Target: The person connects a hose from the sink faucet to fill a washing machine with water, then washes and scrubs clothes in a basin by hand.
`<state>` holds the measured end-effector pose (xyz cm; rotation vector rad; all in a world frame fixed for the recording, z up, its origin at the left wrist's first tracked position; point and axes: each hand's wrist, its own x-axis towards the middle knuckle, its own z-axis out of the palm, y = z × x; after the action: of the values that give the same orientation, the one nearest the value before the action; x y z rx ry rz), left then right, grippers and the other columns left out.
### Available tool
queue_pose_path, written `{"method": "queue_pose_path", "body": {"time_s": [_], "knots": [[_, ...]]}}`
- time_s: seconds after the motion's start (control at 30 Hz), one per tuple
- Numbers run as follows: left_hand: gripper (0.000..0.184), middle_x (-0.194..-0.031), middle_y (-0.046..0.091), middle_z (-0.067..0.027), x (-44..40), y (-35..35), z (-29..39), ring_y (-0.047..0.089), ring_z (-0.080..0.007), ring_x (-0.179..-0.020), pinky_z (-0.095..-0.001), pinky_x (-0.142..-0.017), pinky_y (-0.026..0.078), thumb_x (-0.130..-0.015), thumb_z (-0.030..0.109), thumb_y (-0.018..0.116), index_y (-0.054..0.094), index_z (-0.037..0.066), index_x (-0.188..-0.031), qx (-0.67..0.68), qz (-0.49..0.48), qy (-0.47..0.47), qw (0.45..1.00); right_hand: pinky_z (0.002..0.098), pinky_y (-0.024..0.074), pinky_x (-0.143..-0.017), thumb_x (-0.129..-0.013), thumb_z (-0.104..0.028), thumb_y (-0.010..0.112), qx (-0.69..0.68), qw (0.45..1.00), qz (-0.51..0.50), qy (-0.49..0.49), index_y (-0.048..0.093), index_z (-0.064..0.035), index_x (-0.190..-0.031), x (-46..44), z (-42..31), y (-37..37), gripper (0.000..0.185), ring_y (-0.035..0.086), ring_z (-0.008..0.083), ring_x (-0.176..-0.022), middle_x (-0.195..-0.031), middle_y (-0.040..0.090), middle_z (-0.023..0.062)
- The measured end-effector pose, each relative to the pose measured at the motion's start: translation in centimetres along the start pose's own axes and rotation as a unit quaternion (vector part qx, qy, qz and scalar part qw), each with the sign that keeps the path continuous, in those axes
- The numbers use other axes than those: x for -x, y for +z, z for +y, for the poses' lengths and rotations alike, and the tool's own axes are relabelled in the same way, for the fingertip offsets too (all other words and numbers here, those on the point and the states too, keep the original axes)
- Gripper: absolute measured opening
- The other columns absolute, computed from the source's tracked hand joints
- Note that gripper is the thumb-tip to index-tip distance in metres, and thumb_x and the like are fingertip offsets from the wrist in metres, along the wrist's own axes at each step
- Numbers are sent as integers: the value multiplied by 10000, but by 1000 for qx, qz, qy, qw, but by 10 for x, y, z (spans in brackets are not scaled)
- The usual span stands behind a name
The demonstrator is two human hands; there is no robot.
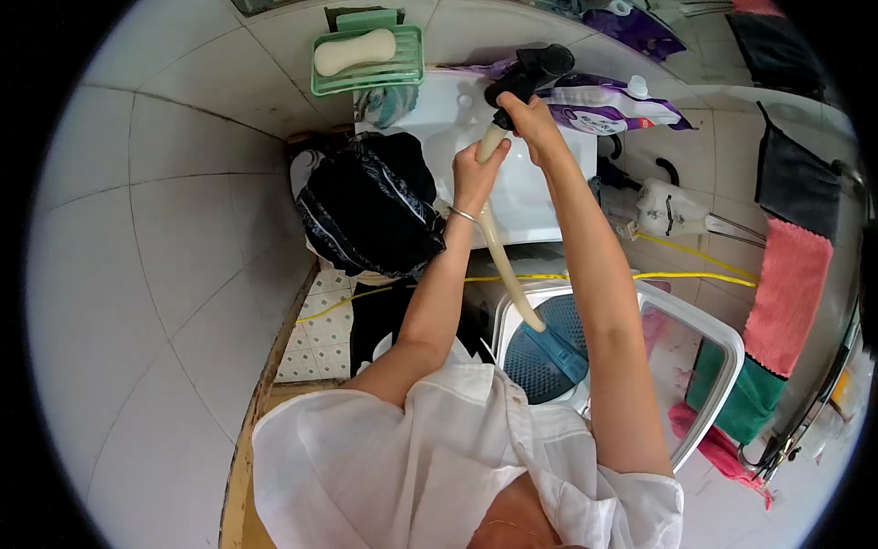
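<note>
My left hand [477, 174], with a bangle at the wrist, is closed around a cream-coloured hose [501, 252] near its upper end. Just above it, my right hand [532, 126] grips where the hose meets a black faucet [526, 78] over the white sink [540, 206]. My right fingers are partly hidden, and I cannot tell whether the hose is fully on the spout. From my hands the hose hangs down to a blue ribbed part [547, 352] in the top of a washing machine [722, 343].
Dark clothes [370, 206] are heaped left of the sink. A green dish [410, 75] holds a soap bar [355, 52]. A purple-and-white pouch [604, 105] lies behind the sink. A yellow cord [677, 275] crosses above the machine; cloths [788, 288] hang at right.
</note>
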<state>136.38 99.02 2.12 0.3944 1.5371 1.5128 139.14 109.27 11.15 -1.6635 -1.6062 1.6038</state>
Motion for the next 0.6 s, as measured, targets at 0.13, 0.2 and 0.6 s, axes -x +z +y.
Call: {"method": "queue_pose_path", "body": {"time_s": [0.13,0.2,0.6], "knots": [[309,-550,563,-37,-6,-5,5,491,-111,-518,-304,-528,409,-778,311,709,645,12,-733,-3,-20,6,1000,276,409,-621,-741,-227,629,20,1000,11,12,578,-4,-825,-1,-3,-3,243,487,114,-677,-744,555,8],[290,-562,578,-61,-5,0,6,520,-146,-519,-321,-537,420,-774,304,704,652,19,-744,-19,-2,6,1000,277,412,-626,-734,-226,629,13,1000,19,3,571,0,-834,-1,0,-3,254,493,118,-684,-754,562,16],[179,-640,621,-141,0,19,3,603,-257,-579,-366,-595,455,-779,181,657,649,2,-784,-145,118,82,979,425,470,-776,-745,-386,570,111,983,106,-102,576,28,-923,-13,28,9,450,629,381,-863,-913,648,244]]}}
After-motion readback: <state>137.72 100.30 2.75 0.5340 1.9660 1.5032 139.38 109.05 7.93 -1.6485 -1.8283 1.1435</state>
